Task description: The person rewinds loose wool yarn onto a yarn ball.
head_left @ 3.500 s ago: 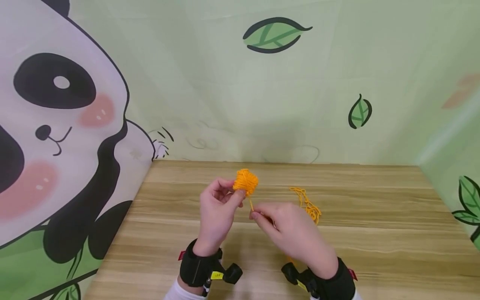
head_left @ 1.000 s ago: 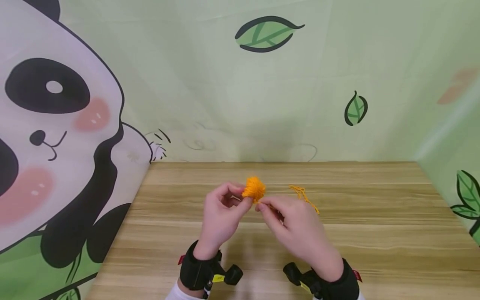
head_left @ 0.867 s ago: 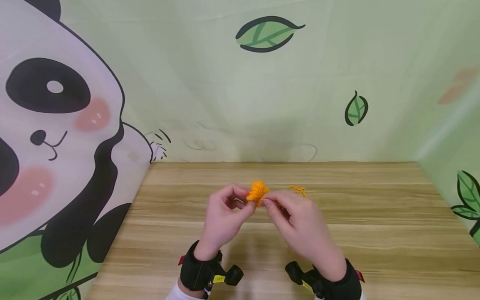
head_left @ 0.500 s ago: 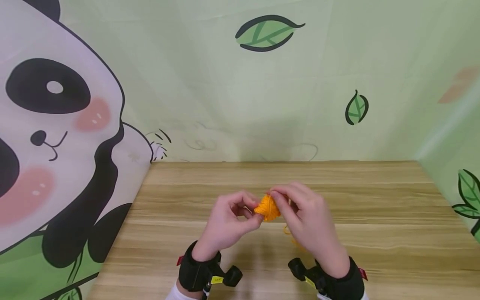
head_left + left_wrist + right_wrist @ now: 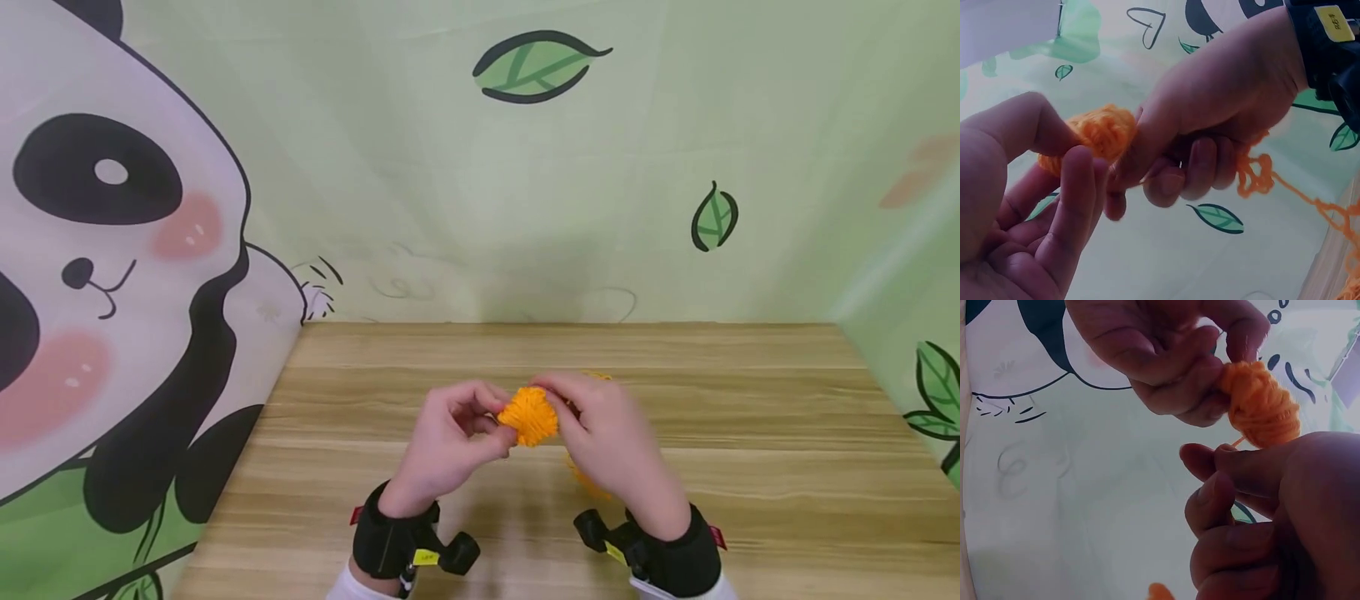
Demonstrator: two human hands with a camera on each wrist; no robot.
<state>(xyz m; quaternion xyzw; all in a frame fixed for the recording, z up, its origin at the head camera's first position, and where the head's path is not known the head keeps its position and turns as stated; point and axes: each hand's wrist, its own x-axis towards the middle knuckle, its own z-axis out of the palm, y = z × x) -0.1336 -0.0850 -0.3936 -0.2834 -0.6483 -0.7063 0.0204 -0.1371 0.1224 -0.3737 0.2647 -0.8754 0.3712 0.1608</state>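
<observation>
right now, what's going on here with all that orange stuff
A person's left hand holds a small rounded ball of wound orange yarn above a wood-grain table. The right hand pinches a thin orange yarn strand right beside the ball. Loose, looped orange yarn trails away past the right hand, not yet wound on.
</observation>
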